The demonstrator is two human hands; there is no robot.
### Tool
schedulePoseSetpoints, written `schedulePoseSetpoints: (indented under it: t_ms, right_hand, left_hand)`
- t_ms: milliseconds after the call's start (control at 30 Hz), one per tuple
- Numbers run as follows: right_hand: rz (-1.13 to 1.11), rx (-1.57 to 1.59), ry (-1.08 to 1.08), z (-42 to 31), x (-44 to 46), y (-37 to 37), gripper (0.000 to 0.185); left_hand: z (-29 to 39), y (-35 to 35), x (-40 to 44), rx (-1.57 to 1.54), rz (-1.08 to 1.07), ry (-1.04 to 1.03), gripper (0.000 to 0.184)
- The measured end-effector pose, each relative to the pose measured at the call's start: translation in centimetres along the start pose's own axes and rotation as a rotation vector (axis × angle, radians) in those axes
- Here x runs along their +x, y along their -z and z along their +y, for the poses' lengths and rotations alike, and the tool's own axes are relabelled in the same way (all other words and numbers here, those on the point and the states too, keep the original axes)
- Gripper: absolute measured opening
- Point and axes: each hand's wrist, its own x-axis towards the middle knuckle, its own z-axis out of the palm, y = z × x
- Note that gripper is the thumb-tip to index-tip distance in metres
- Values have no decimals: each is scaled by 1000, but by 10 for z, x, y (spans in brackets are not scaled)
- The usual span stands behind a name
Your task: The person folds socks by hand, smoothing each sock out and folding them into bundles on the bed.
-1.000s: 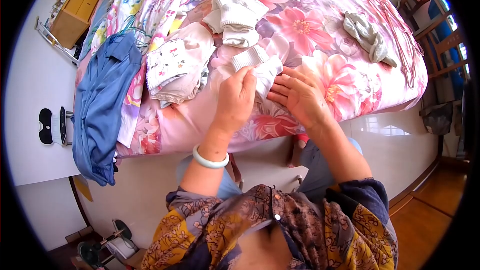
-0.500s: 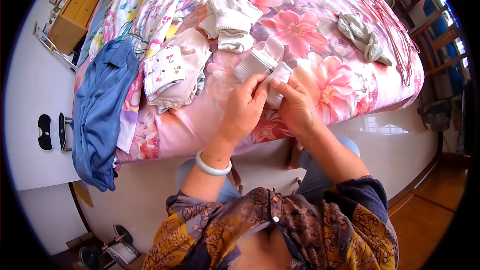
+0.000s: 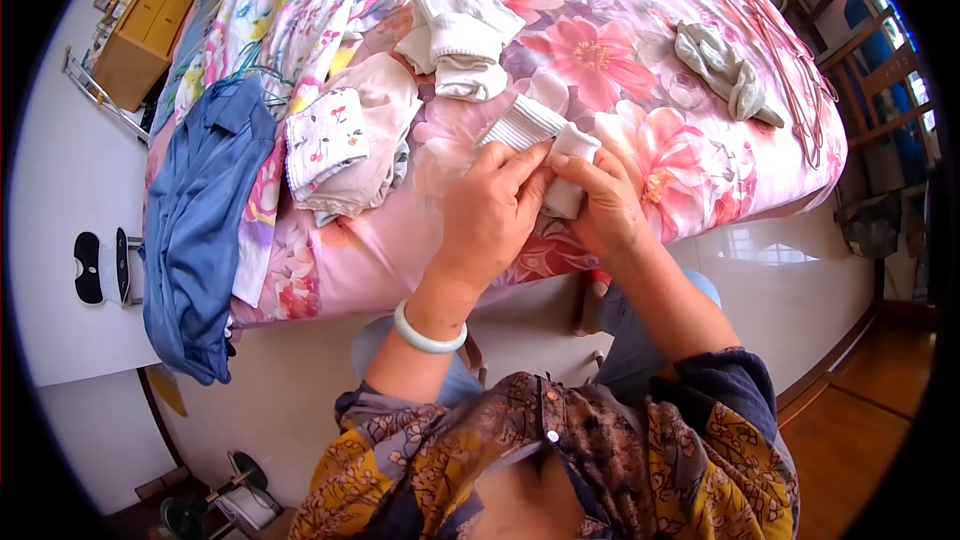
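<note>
A white sock with a ribbed cuff is held in front of me just above the near side of the bed. My left hand, on the arm with a pale bangle, pinches it near the middle. The thumb of my right hand presses on the sock's folded end. My fingers cover part of the sock, so I cannot tell whether one or two are there. Farther off lies a pile of folded white socks. A rumpled grey sock rests to the right on the floral bedsheet.
Left of my hands are folded pink clothes with a cherry-print white piece on top. A blue garment hangs over the bed's left edge. Reddish cords lie at the right edge. A wooden chair stands beyond.
Both hands and the sock have shifted slightly to the right. My left hand has turned a little, and its fingers now cover more of the sock's middle.
</note>
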Motion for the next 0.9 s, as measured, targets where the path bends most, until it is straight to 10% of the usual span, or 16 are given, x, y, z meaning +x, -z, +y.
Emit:
schedulePoseSetpoints:
  t_ms: [133, 233, 367, 533, 900]
  right_hand:
    - [-30, -136, -14, -4, 2, 6, 32]
    - [-92, -230, -22, -18, -3, -2, 38]
    - [-189, -352, -17, -20, -7, -2, 44]
    - [-167, -512, 24, -18, -5, -1, 45]
    - [64, -1160, 308, -6, 6, 4, 30]
  left_hand:
    - [-2, 6, 6, 264, 280, -233, 56]
    - [-30, 22, 10, -122, 265, -81, 70]
    - [-44, 31, 7, -1240, -289, 424, 59]
    - [-30, 13, 4, -858, -13, 278, 20]
    - [-17, -12, -3, -169, 304, -21, 19]
